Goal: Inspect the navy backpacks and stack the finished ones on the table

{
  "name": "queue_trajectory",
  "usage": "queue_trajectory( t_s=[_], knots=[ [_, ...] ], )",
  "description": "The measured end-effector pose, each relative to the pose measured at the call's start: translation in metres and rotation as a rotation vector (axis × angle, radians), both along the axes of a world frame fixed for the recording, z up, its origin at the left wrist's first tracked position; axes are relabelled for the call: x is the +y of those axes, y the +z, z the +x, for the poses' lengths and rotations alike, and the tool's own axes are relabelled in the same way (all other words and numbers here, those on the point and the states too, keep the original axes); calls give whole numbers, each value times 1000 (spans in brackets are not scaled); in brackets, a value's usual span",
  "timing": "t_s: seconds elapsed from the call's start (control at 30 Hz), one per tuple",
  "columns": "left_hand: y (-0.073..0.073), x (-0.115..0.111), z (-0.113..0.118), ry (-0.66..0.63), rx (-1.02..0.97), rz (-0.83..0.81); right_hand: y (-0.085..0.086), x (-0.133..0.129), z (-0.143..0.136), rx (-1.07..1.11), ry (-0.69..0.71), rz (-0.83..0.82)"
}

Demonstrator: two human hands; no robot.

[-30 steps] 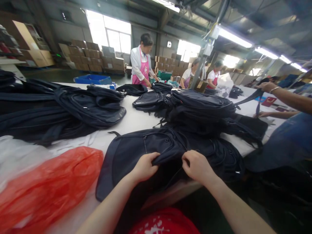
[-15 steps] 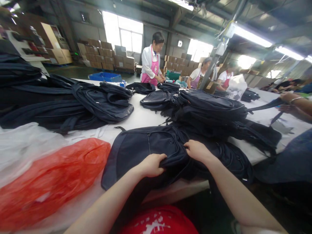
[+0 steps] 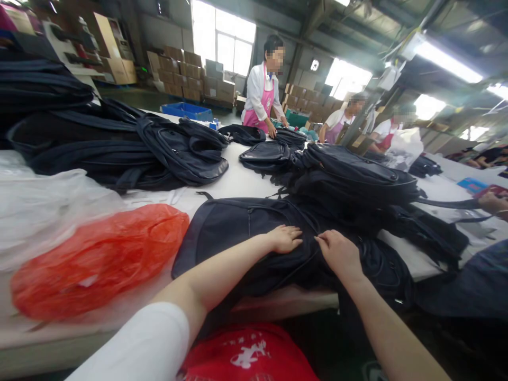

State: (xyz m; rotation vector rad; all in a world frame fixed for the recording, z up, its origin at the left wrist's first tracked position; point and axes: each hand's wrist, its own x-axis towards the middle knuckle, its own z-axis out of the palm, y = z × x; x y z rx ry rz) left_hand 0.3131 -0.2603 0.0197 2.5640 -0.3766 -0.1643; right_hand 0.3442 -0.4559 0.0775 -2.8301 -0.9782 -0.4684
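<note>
A dark navy backpack (image 3: 222,225) lies flat on the white table in front of me, its front side up. My left hand (image 3: 284,239) rests on its front panel, fingers stretched out and holding nothing. Just to the right, my right hand (image 3: 339,254) is closed in a pinch at the backpack's curved edge seam. Which small part is between those fingertips is too small to make out. More dark backpacks (image 3: 361,172) are heaped behind and to the right of my right hand.
An orange-red plastic bag (image 3: 103,259) and clear plastic sheeting (image 3: 51,206) lie at left. Behind them is a pile of backpacks (image 3: 174,151). A blue bin (image 3: 186,111) stands farther back. Across the table a person in a pink apron (image 3: 262,100) works; another person's hand (image 3: 494,203) holds a strap at right.
My left hand has let go of the pocket's lower edge and moved up and right, now flat on the backpack. My right hand has shifted slightly along its edge. The view has turned left.
</note>
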Motion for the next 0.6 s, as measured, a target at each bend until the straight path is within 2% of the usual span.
queue_trajectory(
  t_s=[0.17,0.27,0.37,0.47,0.6],
  knots=[
    [-18,-3,6,52,57,-19,-27,-12,-37,-118,61,71],
    [-24,-2,5,80,90,-30,-40,-11,-58,-142,52,67],
    [-25,0,3,75,115,-34,-46,-11,-69,-157,38,63],
    [-18,1,6,76,120,-32,-47,-13,-68,-157,35,111],
    [6,-9,12,77,44,-33,-45,-15,-59,-161,64,227]
  ],
)
